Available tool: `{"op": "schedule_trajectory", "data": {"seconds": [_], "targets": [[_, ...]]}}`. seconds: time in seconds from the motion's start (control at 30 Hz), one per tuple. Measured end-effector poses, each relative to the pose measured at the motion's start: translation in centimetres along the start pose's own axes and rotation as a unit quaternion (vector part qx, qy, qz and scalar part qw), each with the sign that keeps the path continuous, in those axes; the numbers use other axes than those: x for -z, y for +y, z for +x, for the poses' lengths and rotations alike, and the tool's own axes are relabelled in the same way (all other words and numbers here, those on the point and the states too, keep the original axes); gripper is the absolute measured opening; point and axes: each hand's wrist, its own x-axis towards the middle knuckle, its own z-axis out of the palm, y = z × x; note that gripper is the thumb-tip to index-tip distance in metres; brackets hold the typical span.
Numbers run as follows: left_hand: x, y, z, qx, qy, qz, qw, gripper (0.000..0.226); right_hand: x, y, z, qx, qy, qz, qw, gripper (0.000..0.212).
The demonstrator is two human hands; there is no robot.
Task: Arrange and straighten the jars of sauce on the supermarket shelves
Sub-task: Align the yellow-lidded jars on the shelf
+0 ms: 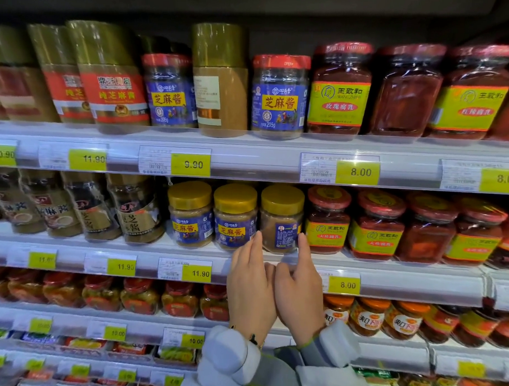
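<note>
Three jars stand side by side on the mid shelf (pixel 188 249). Left hand (pixel 251 282) & right hand (pixel 297 286) flank the rightmost jar (pixel 281 219), just below it.

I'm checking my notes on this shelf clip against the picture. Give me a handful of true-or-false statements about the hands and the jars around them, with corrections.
1. Both hands reach toward a yellow-lidded jar on the second shelf. True.
2. That jar shows its front label like its two neighbours. False: it is turned, showing a side or back panel.
3. The left hand grips a red-lidded jar. False: its extended fingers touch or nearly touch the yellow-lidded jar's left side.
4. The price tag above the hands reads 8.00. True.
5. On the top shelf, one gold-capped jar stands between two blue-labelled jars. True.
</note>
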Motion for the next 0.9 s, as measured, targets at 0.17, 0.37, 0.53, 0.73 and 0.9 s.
{"op": "schedule_trajectory", "data": {"seconds": [0.17, 0.37, 0.53, 0.73, 0.9], "targets": [[-0.1, -0.9, 0.3, -0.036, -0.012, 0.034, 0.999, 0.058, -1.0, 0.6, 0.2, 0.011, 0.020, -0.043, 0.999, 0.069], [-0.5, -0.6, 0.3, -0.067, 0.005, 0.037, 0.997, 0.065, -0.2, 0.4, 0.0, 0.008, 0.061, -0.009, 0.998, 0.058], [-0.3, 0.1, 0.3, -0.103, 0.089, 0.029, 0.990, 0.055, 0.0, 0.9, -0.3, 0.017, 0.064, 0.017, 0.998, 0.055], [1.1, 3.6, 4.3, -0.128, 0.237, 0.082, 0.960, 0.036, -0.5, 2.7, -0.4, 0.066, 0.085, 0.015, 0.994, 0.055], [0.4, 3.8, 6.9, -0.089, 0.205, 0.183, 0.957, 0.075, -0.4, 3.5, -0.4, 0.096, 0.085, 0.021, 0.991, 0.048]]}}
